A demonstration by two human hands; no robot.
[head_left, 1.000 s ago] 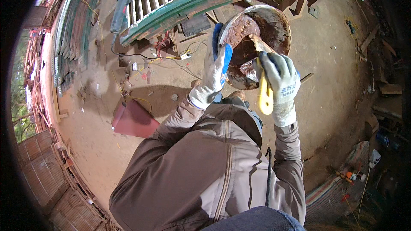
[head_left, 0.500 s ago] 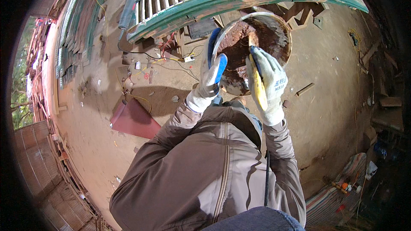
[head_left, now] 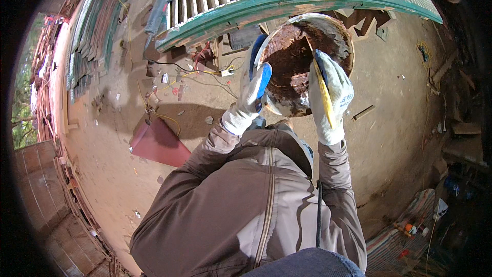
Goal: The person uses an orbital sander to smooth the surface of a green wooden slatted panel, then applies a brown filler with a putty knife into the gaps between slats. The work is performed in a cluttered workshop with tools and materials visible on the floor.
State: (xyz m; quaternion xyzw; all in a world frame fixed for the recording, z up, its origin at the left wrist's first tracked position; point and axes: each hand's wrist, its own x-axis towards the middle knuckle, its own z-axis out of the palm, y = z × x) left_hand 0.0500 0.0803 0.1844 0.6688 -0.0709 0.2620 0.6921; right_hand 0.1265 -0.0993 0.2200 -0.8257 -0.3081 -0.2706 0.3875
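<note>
A round bucket (head_left: 350, 46) stands tilted before me, its inner wall smeared with thick reddish-brown paste (head_left: 282, 61). My left hand (head_left: 251, 90), in a white glove with blue coating, grips the bucket's left rim; the thumb shows on the near side and the fingers are partly hidden outside. In my right hand (head_left: 330, 90), gloved alike, is a yellow-handled putty knife (head_left: 324, 97). Its thin end points into the bucket over the paste and appears nearly edge-on. The right hand is over the bucket's near right rim, its fingers closed around the handle.
A green slatted shutter (head_left: 246, 9) lies just beyond the bucket. An angle grinder (head_left: 160, 13) rests at its left end, with cords trailing across the floor. A dark red sheet (head_left: 160, 143) lies at left, and a stack of green slats (head_left: 95, 41) farther left.
My right hand has moved a little right with the putty knife, whose end has turned from broad to nearly edge-on. The left hand keeps its hold; the bucket has shifted slightly right.
</note>
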